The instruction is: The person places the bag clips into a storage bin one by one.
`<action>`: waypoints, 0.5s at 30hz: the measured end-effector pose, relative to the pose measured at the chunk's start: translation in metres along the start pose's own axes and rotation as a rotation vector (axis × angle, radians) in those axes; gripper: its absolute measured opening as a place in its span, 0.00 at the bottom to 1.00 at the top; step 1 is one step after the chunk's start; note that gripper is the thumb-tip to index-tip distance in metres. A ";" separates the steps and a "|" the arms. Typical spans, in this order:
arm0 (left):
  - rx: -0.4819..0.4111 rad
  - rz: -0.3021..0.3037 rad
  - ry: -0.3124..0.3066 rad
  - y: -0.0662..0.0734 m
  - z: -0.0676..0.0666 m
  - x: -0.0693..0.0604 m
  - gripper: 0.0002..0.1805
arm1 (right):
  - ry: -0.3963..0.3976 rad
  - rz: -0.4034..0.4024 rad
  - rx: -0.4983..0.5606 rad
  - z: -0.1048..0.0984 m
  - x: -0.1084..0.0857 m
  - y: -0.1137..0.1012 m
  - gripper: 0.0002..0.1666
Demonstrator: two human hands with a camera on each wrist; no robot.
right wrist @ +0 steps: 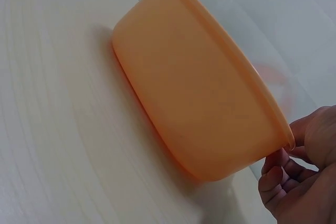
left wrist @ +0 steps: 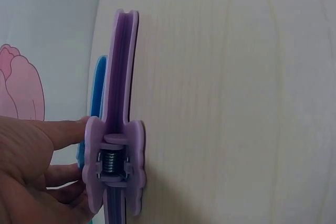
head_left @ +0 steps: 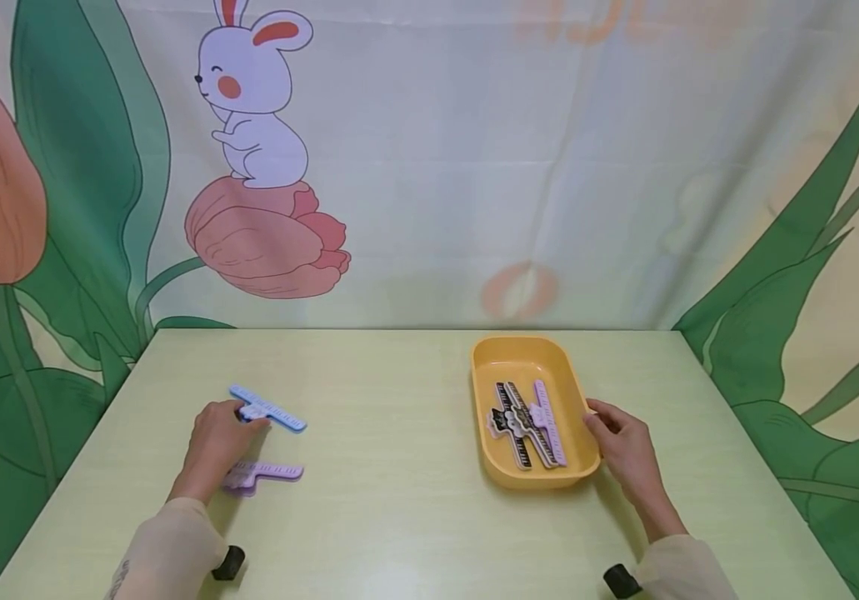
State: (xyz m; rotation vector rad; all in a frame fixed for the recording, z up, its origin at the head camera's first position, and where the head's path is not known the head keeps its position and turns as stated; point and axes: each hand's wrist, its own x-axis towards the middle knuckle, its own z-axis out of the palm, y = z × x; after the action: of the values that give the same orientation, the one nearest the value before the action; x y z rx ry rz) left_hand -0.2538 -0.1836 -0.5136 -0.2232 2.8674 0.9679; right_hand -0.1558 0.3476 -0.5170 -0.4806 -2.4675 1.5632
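Observation:
On the left of the table my left hand (head_left: 221, 438) pinches a blue spring clip (head_left: 276, 414) with a long ruler-marked bar. Nearer the table's front lies a purple clip (head_left: 270, 472), just beside that hand and partly covered by it. Its spring shows in the left wrist view, where the purple clip (left wrist: 119, 77) stands in front of the blue clip (left wrist: 98, 87). My right hand (head_left: 626, 442) holds the rim of the yellow tray (head_left: 500, 477) at its right side, thumb on top. In the tray lie black-and-white clips (head_left: 521, 425) and a purple one (head_left: 546, 421).
The pale wooden table (head_left: 377, 500) ends at a printed cloth backdrop (head_left: 429, 167) with a rabbit and flowers. Bare table surface lies between the loose clips and the tray. A black band-mounted piece (head_left: 229, 563) sits at the left wrist.

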 end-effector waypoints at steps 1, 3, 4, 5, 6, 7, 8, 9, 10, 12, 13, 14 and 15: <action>-0.002 0.003 0.007 0.000 0.000 0.000 0.36 | 0.001 -0.004 -0.002 0.000 0.000 0.000 0.25; -0.007 0.006 0.017 0.000 0.001 0.000 0.35 | 0.001 -0.010 -0.005 0.000 0.000 0.000 0.25; -0.006 0.007 0.021 -0.001 0.001 0.001 0.35 | 0.002 -0.011 -0.008 0.000 0.000 -0.001 0.25; -0.006 0.007 0.023 -0.001 0.001 0.001 0.35 | 0.001 -0.013 -0.010 0.000 0.000 -0.001 0.25; -0.007 0.007 0.024 -0.001 0.002 0.001 0.35 | 0.003 -0.014 -0.010 0.000 0.000 -0.001 0.25; -0.007 0.007 0.024 -0.002 0.002 0.001 0.35 | 0.004 -0.014 -0.011 0.000 0.000 -0.002 0.25; -0.008 0.006 0.024 -0.002 0.002 0.002 0.35 | 0.005 -0.013 -0.010 -0.001 -0.001 -0.002 0.25; -0.009 0.007 0.025 -0.002 0.002 0.002 0.35 | 0.006 -0.012 -0.010 -0.001 -0.001 -0.003 0.25; -0.010 0.008 0.025 -0.003 0.002 0.002 0.35 | 0.006 -0.011 -0.009 -0.001 -0.001 -0.003 0.25; -0.013 0.009 0.027 -0.003 0.003 0.002 0.34 | 0.005 -0.011 -0.007 -0.001 -0.001 -0.004 0.25; -0.012 0.010 0.029 -0.003 0.002 0.002 0.34 | 0.004 -0.009 -0.005 -0.001 -0.002 -0.004 0.25; -0.014 0.010 0.030 -0.002 0.002 0.002 0.34 | 0.003 -0.009 -0.004 -0.001 -0.002 -0.004 0.25; -0.018 0.011 0.030 -0.002 0.003 0.002 0.35 | 0.003 -0.010 -0.003 -0.001 -0.001 -0.003 0.25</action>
State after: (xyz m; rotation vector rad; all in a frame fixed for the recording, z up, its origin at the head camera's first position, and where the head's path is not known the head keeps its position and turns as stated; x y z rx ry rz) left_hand -0.2553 -0.1838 -0.5171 -0.2259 2.8908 1.0005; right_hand -0.1547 0.3467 -0.5134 -0.4707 -2.4664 1.5540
